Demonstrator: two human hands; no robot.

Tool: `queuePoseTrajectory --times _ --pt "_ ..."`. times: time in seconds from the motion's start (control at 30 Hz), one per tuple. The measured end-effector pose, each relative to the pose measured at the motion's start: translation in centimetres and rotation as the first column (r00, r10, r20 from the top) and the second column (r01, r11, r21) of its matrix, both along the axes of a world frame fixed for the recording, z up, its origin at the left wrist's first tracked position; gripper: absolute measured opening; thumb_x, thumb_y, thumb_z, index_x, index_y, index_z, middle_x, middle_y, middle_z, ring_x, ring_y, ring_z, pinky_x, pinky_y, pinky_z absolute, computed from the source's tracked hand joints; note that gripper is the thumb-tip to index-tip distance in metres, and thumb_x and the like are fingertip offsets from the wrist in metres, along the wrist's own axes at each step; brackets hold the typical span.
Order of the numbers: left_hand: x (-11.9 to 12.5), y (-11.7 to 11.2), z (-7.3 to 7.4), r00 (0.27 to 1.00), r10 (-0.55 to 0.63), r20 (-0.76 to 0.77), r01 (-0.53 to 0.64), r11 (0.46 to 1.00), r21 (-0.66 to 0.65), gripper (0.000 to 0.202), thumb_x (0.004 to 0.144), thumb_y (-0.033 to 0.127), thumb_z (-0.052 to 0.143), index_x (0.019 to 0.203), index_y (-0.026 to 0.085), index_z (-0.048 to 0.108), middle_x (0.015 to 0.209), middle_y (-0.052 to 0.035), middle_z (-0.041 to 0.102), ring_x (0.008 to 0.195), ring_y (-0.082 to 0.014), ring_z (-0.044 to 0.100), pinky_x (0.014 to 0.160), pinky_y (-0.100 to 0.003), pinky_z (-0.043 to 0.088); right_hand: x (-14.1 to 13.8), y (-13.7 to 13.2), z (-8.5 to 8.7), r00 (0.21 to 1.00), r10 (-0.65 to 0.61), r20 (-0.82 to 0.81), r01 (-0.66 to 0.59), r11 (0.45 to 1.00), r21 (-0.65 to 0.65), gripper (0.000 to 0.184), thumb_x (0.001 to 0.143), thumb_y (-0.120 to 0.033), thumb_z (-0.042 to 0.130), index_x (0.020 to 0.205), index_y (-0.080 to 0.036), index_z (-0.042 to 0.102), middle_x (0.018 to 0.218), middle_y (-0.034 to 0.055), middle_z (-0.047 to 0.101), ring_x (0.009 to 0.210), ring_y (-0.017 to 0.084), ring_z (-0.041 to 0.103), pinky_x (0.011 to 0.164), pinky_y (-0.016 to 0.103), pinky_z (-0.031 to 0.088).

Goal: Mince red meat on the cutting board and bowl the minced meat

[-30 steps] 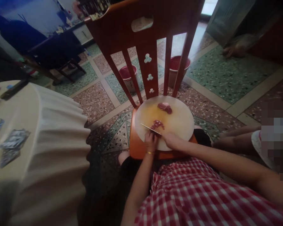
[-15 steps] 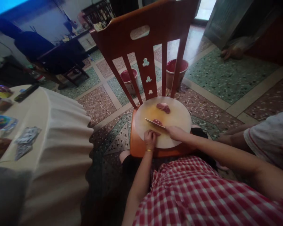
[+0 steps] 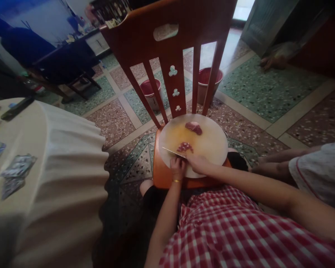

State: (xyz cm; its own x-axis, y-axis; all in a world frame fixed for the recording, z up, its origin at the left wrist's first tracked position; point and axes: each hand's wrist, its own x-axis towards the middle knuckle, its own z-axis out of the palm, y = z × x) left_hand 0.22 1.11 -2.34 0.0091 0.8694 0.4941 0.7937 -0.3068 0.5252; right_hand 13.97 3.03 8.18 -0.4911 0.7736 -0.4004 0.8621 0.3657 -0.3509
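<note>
My right hand is closed round the handle of a knife, whose blade points left across a round white cutting board. Just behind the blade, my left hand has its fingers curled down on a piece of meat, which is mostly hidden by the fingers and the knife. Small cut bits of red meat lie on the far side of the blade. Farther back on the board rests a larger chunk of meat. Under the board is the seat of a wooden chair.
A cloth-covered table stands at left with blister packs on it. Behind the chair's slatted back are two bins, one left and one right. Another person's sleeve and arm are close on my right.
The knife has moved left and toward me, up against my left fingers. The cut bits beyond the blade are more spread out and more visible. The larger chunk stays in place.
</note>
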Motion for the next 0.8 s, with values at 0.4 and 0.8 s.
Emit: queuePoseTrajectory --times 0.4,0.8 --pt "0.3 -0.3 1.8 0.999 0.000 0.040 0.005 0.991 -0.137 0.011 0.078 0.022 0.047 0.081 0.017 0.058 0.089 -0.0078 0.054 0.090 -0.0180 0.047 0.082 -0.033 0.040 4.9 1.2 -0.2 1.000 0.026 0.018 -0.027 0.999 0.033 0.036 0.080 -0.015 0.037 0.113 -0.014 0.049 0.091 0.0139 0.063 0.083 0.024 0.060 0.068 0.030 0.041" --pt "-0.4 0.9 4.5 0.999 -0.018 -0.030 0.000 0.859 -0.512 0.021 0.070 0.015 0.051 0.090 0.019 0.056 0.078 -0.0044 0.054 0.075 -0.0152 0.051 0.072 -0.029 0.044 6.4 2.3 0.2 1.000 0.004 0.004 -0.004 1.000 0.016 0.026 0.084 -0.024 0.036 0.099 -0.015 0.055 0.091 0.0118 0.064 0.080 0.021 0.060 0.062 0.026 0.038"
